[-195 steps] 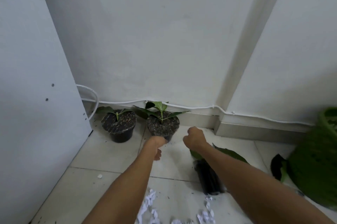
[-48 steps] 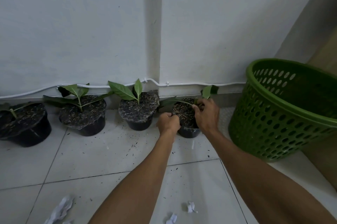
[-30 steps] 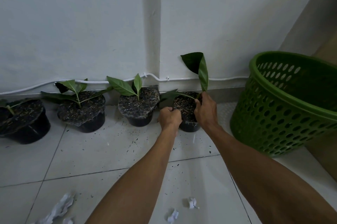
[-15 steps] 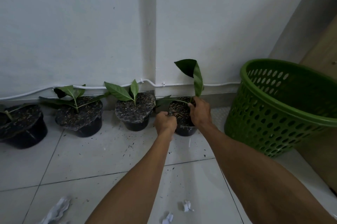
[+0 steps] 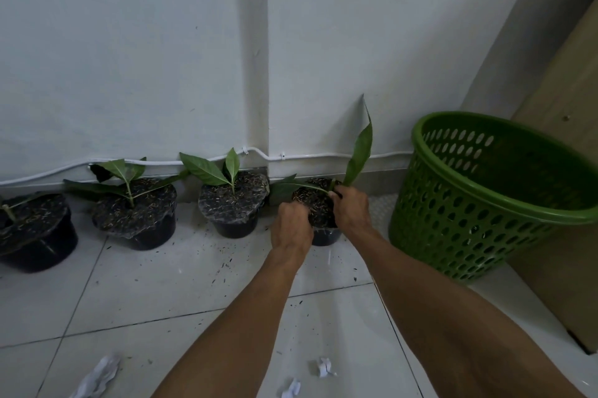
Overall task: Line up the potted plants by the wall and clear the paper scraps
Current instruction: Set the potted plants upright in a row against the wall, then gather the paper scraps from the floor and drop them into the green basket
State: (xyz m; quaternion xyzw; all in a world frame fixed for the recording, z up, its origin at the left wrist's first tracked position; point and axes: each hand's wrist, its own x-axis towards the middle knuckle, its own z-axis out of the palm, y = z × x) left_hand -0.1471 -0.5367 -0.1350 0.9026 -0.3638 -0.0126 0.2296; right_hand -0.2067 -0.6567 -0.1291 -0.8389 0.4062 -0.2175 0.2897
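Several black potted plants stand in a row along the white wall. The rightmost pot (image 5: pixel 323 237) sits between my hands. My left hand (image 5: pixel 291 226) grips its left rim. My right hand (image 5: pixel 351 211) is closed on the plant's stem at the soil, and a long leaf (image 5: pixel 359 155) stands up above it. To the left stand a third pot (image 5: pixel 233 208), a second pot (image 5: pixel 137 219) and a first pot (image 5: pixel 35 236) at the frame's edge. White paper scraps (image 5: pixel 324 367) (image 5: pixel 97 376) (image 5: pixel 291 388) lie on the tiles near me.
A green perforated basket (image 5: pixel 479 203) stands tilted just right of the rightmost pot. A brown panel (image 5: pixel 569 145) leans behind it. A white cable (image 5: pixel 207 159) runs along the wall base. Soil crumbs are scattered over the white floor tiles (image 5: pixel 161 287).
The long leaf above my right hand has straightened from curled over to standing up. Both hands stay on the rightmost pot; the view shifted slightly.
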